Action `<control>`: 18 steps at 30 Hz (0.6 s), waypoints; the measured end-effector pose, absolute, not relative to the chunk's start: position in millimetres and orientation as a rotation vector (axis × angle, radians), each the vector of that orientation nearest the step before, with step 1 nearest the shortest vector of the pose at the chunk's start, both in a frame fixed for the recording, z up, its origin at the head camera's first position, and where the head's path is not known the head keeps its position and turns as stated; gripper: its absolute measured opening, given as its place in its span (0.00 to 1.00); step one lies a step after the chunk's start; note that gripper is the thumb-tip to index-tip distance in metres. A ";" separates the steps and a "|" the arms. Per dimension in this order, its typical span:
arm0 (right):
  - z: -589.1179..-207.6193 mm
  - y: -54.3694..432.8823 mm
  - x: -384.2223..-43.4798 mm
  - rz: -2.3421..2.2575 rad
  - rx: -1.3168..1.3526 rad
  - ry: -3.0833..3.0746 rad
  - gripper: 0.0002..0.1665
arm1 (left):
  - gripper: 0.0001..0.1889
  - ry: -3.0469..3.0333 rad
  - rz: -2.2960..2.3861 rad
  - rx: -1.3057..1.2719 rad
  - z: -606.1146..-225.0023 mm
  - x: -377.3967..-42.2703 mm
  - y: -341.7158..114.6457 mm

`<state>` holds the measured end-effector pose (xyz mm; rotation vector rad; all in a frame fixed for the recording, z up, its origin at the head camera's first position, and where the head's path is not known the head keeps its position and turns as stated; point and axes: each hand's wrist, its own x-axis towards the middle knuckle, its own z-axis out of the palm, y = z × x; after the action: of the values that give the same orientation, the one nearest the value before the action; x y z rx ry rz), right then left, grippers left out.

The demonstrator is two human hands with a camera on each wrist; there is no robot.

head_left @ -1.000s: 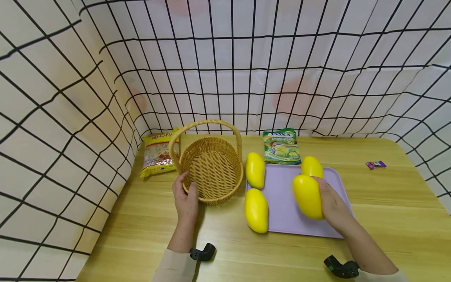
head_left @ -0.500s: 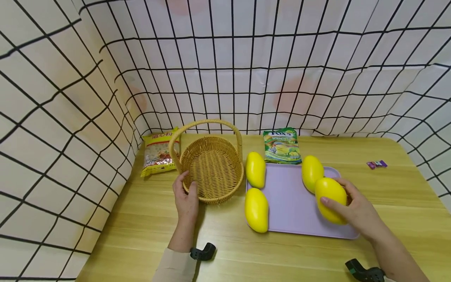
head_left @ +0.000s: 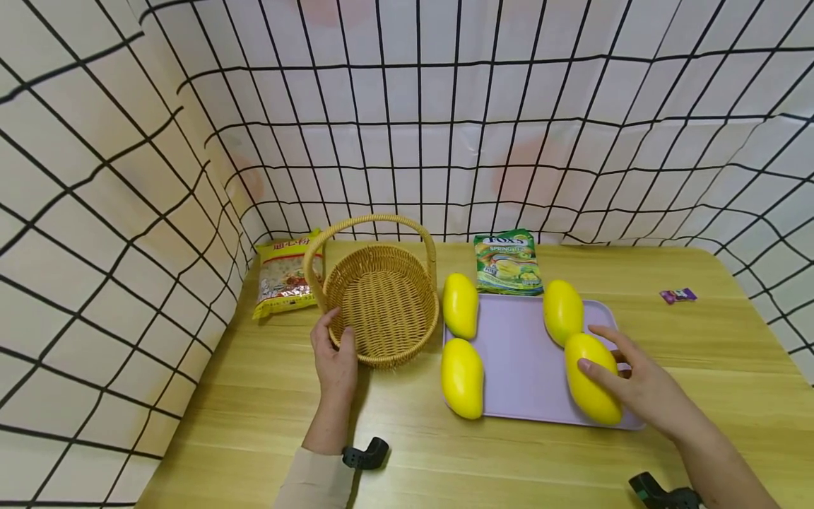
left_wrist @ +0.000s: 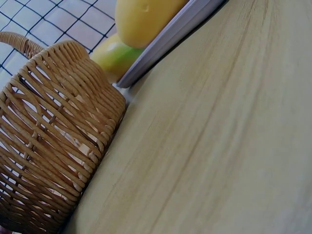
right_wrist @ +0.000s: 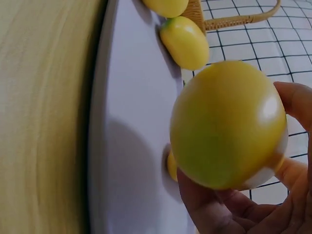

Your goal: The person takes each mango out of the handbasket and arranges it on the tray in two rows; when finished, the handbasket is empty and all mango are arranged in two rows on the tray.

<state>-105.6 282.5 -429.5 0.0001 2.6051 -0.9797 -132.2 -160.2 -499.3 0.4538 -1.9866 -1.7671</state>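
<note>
In the head view my right hand (head_left: 622, 376) grips a yellow mango (head_left: 590, 385) that lies at the front right of a lilac tray (head_left: 515, 360). The right wrist view shows thumb and fingers (right_wrist: 292, 105) curled round this mango (right_wrist: 226, 124) just over the tray (right_wrist: 131, 122). A second mango (head_left: 562, 311) lies right behind it. Two other mangoes (head_left: 460, 305) (head_left: 462, 367) sit along the tray's left edge. My left hand (head_left: 335, 353) holds the near rim of an empty wicker basket (head_left: 381, 304), left of the tray. In the left wrist view the basket (left_wrist: 53, 146) fills the left side; the hand is hidden.
A snack bag (head_left: 285, 277) lies left of the basket and a green candy bag (head_left: 507, 263) behind the tray. A small purple sweet (head_left: 677, 295) lies far right on the wooden table (head_left: 267, 410). A gridded curtain walls in the back and left.
My right hand has carried the mango rightward and lowered it onto the tray's front right, next to the rear mango. The left hand and the basket have stayed put.
</note>
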 end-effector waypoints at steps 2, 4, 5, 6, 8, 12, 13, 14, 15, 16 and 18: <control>-431.6 282.0 -105.3 -0.981 0.006 2.588 0.48 | 0.23 -1.989 -1.764 0.450 -499.1 -132.1 -160.3; -434.3 281.4 -104.7 -0.982 0.016 2.567 0.47 | 0.23 -1.991 -1.764 0.451 -498.8 -131.9 -160.3; -435.8 281.1 -104.3 -0.984 0.020 2.557 0.47 | 0.23 -1.991 -1.765 0.452 -498.9 -131.8 -160.3; -437.4 280.8 -103.6 -0.992 0.021 2.544 0.47 | 0.23 -1.991 -1.768 0.453 -498.8 -131.5 -160.4; -440.6 280.3 -103.1 -0.984 0.027 2.538 0.48 | 0.23 -1.989 -1.771 0.453 -498.7 -131.1 -160.5; -445.4 279.2 -102.9 -0.941 0.033 2.547 0.49 | 0.23 -1.983 -1.782 0.448 -497.9 -130.7 -160.7; -446.1 279.2 -103.1 -0.921 0.030 2.557 0.49 | 0.23 -1.984 -1.785 0.452 -497.8 -130.6 -160.6; -446.6 279.2 -103.2 -0.905 0.025 2.563 0.49 | 0.23 -1.985 -1.789 0.456 -497.5 -130.5 -160.4; -446.9 279.1 -103.5 -0.894 0.023 2.567 0.48 | 0.23 -1.986 -1.792 0.459 -497.2 -130.5 -160.2; -447.3 279.2 -103.8 -0.885 0.022 2.573 0.48 | 0.23 -1.986 -1.796 0.463 -497.1 -130.5 -160.0; -447.7 279.5 -104.7 -0.867 0.015 2.587 0.48 | 0.23 -1.988 -1.801 0.472 -496.9 -130.7 -159.7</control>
<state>-104.7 279.5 -447.7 0.0154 2.5874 -0.8674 -130.7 -159.7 -496.9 0.4719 -1.9876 -1.8012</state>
